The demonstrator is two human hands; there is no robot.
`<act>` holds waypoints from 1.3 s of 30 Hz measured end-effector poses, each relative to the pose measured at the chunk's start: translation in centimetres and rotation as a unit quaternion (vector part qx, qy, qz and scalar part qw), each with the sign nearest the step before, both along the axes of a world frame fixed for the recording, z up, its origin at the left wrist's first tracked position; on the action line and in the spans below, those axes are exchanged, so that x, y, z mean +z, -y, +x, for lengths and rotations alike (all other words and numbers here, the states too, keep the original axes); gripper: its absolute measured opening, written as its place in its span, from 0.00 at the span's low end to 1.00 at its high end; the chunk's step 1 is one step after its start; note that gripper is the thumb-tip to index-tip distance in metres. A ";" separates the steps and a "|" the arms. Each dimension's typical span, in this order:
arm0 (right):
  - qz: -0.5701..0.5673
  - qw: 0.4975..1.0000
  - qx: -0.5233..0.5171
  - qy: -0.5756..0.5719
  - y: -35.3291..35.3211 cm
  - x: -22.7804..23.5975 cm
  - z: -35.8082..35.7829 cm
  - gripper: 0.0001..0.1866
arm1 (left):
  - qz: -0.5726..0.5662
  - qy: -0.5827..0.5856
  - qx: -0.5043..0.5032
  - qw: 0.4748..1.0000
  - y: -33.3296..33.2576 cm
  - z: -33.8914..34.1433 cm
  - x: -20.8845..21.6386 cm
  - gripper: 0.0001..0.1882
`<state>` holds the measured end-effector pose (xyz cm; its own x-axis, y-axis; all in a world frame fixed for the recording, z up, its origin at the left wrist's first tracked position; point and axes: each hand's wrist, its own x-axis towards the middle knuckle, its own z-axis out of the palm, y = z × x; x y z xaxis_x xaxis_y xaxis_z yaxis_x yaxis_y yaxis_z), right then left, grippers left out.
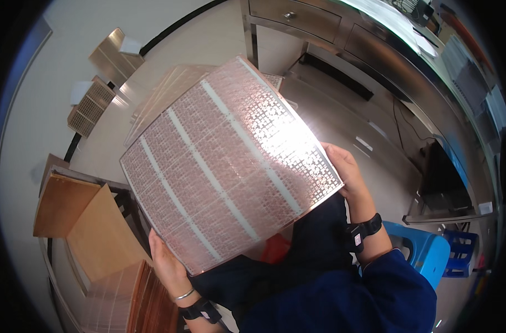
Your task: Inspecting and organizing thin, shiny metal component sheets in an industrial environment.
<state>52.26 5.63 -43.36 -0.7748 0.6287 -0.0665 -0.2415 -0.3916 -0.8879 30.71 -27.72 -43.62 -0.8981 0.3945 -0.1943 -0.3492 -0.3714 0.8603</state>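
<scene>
A large copper-coloured circuit board panel (208, 166) with a fine repeating pattern and three pale stripes is held tilted above my lap. Bright light glares off its right part. My left hand (168, 263) grips its lower left edge, with some fingers hidden beneath the panel. At the right edge, near the lower right corner, my right hand (344, 166) holds it, its fingers partly behind the panel. Behind the far edge, a group of similar panels (172, 83) leans, partly covered by the one I hold.
At lower left stands a stack of copper panels (114, 297) beside tan boards (106, 233). More panels (92, 108) lean by the far-left wall. A metal desk (297, 19) with drawers runs along the upper right. A blue plastic stool (422, 250) is at my right, near a blue basket (461, 252).
</scene>
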 end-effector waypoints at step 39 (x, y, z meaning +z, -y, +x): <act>0.133 0.980 -0.042 0.143 -4.1 -4.4 3.5 0.21 | 0.180 0.124 -0.056 0.974 -1.9 2.0 3.3 0.26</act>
<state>55.79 9.69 -47.74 -0.6940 0.7133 -0.0975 0.0100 -0.1259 -0.9920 32.68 -25.87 -40.32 -0.7879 0.5708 -0.2310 -0.5863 -0.5809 0.5646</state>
